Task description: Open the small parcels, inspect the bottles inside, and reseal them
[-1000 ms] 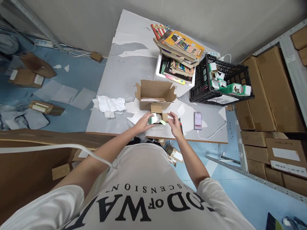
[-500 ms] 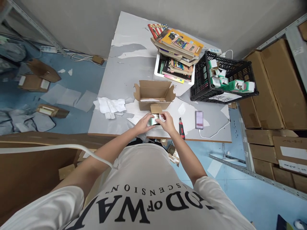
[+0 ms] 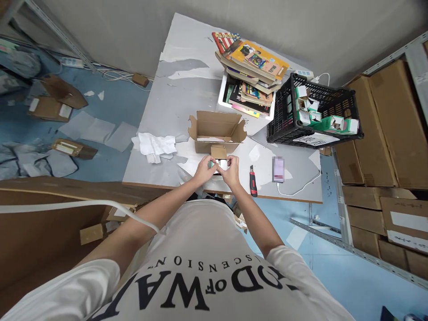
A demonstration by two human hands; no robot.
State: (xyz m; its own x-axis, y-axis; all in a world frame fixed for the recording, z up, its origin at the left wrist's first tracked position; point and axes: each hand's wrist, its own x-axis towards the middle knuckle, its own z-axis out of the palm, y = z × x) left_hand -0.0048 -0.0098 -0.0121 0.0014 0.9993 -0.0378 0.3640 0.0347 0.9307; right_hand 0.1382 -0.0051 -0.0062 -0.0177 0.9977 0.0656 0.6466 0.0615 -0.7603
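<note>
Left to right: blue floor [image 3: 115, 100] with paper sheets [image 3: 102, 131] and cardboard at the left of the frame; grey desk [image 3: 180, 102] with torn white patches at centre, bearing crumpled paper [image 3: 157, 146] near its left edge and, right of the hands, a red-and-black knife [image 3: 253, 183] and a phone [image 3: 278, 169]; stacked brown boxes [image 3: 384, 129] at the far right.

Small carton [image 3: 224, 165], white and green, at lower centre, near the desk's front edge; left grip [image 3: 203, 170] clasped on its left side, right grip [image 3: 231, 170] bent over its right side, whether pinching or merely touching cannot be told. A brown flap [image 3: 219, 152] stands behind it, toward the top of the frame. Fingers cover both sides; its long axis and facing are indeterminate.

Containers, left to right: open brown box [image 3: 220, 120], white sheet inside; white bin [image 3: 256, 125], heaped with books [image 3: 257, 62]; black crate [image 3: 282, 122], holding green-and-white cartons [image 3: 332, 123].
</note>
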